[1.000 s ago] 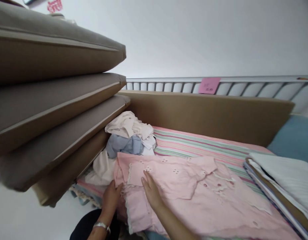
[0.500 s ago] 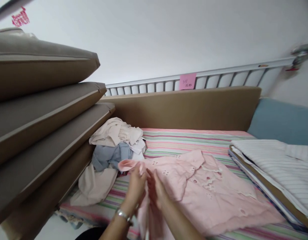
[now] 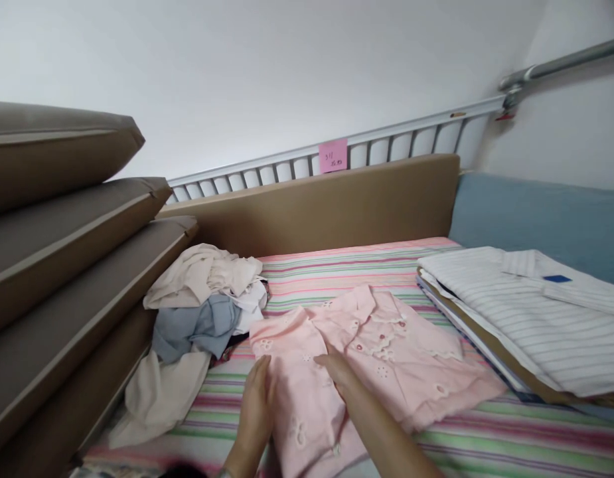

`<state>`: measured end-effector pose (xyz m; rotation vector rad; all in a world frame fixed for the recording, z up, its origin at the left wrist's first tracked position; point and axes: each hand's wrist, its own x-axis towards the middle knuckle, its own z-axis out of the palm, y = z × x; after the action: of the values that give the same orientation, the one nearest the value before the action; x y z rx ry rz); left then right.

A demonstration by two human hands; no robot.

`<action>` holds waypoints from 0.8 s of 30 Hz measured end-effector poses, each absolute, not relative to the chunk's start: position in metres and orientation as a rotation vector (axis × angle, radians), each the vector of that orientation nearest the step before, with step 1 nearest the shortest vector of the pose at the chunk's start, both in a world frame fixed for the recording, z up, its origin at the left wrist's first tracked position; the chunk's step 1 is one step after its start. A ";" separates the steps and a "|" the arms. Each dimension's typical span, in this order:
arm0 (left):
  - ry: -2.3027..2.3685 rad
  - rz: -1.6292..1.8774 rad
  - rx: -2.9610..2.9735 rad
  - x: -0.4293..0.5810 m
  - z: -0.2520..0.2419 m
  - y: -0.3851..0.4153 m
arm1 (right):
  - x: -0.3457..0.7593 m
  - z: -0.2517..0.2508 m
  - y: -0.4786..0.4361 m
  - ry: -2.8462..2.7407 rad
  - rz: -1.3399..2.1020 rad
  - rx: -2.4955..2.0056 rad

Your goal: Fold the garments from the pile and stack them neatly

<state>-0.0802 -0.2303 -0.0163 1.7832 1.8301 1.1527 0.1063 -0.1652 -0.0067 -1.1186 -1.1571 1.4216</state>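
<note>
A pink blouse with cut-out flower embroidery, red buttons and scalloped trim lies spread on the striped bedding. Its left part is folded inward over the body. Along the outer edge of this fold rests my left hand, open, its fingers stretched out against the cloth. My right hand lies on the inner edge of the folded part, thumb and forefinger apart; its other fingers are mostly hidden.
Rumpled cream, blue and white clothes lie at left beside stacked brown cushions. Folded garments with a striped shirt on top are at right. Behind stand a brown padded panel, a white rail with a pink note, and a blue cushion.
The blouse's left part, bunched up between both hands before, now lies flat, folded over the body. My hands have moved apart, and the view has shifted right.
</note>
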 end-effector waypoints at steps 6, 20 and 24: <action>1.726 0.858 2.272 -0.070 -0.062 -0.275 | 0.111 0.009 -0.169 -1.198 1.407 -1.199; 1.426 0.736 2.486 -0.078 -0.071 -0.319 | 0.113 -0.008 -0.250 -2.329 0.334 -1.259; 1.315 0.857 2.396 -0.084 -0.076 -0.326 | 0.117 -0.043 -0.277 -2.534 0.307 -1.280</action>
<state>-0.0840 -0.3263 -0.0756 2.3959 1.3152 0.8575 0.1166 -0.2775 -0.0427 -1.2798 -2.5342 0.3073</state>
